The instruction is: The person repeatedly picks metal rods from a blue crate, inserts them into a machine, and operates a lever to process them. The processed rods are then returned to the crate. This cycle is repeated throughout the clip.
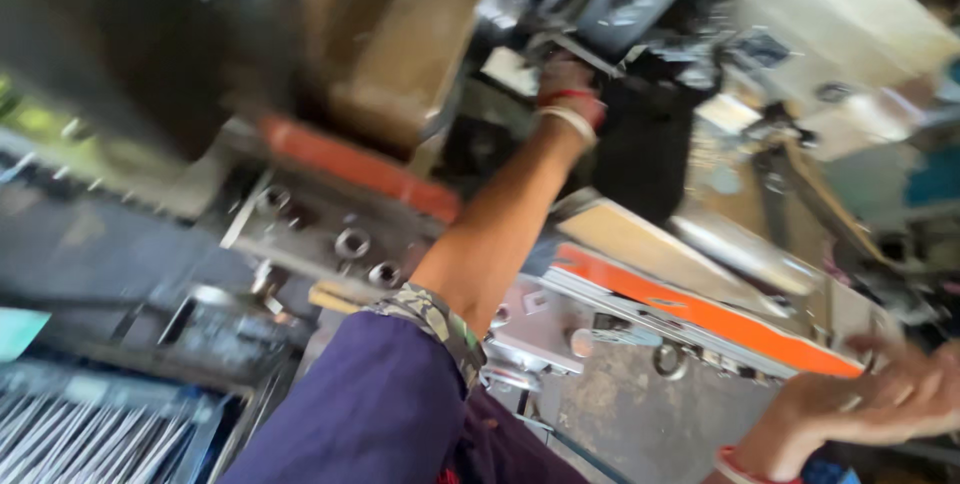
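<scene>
Orange-edged metal plate (700, 309) — flat on the press bed.
Long, slanting lower right, its far end under the right hand (880, 404).

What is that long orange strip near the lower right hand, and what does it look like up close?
The orange strip is a long, flat, bright orange band along the edge of a grey metal machine bed. It slants from the middle of the picture down toward the right. Its surface looks smooth and painted, though motion blur hides fine detail. A pale layered edge runs beside it. Its far end comes close to the right hand, whose fingers are spread open; whether they touch it cannot be told.
</scene>
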Demonstrator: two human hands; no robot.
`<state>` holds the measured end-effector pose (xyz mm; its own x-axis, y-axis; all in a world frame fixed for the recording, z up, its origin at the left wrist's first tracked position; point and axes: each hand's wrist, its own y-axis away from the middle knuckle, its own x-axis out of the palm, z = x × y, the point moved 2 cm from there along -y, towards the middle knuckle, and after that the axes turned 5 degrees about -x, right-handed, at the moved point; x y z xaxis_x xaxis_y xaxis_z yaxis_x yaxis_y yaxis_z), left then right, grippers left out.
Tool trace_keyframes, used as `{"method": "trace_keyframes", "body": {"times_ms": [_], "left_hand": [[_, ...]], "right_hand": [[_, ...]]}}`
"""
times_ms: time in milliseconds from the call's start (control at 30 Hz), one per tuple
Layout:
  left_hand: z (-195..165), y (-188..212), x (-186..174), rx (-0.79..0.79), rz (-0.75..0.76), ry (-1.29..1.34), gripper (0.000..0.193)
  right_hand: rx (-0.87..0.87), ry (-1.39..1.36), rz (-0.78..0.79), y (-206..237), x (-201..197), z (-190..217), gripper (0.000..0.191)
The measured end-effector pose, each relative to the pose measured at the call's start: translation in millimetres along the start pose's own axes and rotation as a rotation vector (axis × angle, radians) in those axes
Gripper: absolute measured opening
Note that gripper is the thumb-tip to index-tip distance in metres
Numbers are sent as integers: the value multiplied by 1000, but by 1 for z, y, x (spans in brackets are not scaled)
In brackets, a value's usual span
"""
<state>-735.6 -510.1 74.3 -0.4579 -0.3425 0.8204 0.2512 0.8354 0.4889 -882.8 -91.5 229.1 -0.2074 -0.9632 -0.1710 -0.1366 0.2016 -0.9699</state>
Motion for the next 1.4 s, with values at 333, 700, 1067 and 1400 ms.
{"method": "trace_keyframes", "body": {"times_ms": [333,700,1067,1400], "left_hand": [[-177,240,-85,675,343,-1244,47],[-368,412,-400,1140,-481,-1084,21],[-369,449,-539,901,-685,-555,39],[-393,503,-590,595,-528,-791,37]], "right_hand": [[-361,-1302,1250,171,79,428,53],[-111,-1027,1578,219,120,587,70],[594,-2065,1535,131,-37,707,35],[-260,-1880,1061,124,-91,746,26]]}}
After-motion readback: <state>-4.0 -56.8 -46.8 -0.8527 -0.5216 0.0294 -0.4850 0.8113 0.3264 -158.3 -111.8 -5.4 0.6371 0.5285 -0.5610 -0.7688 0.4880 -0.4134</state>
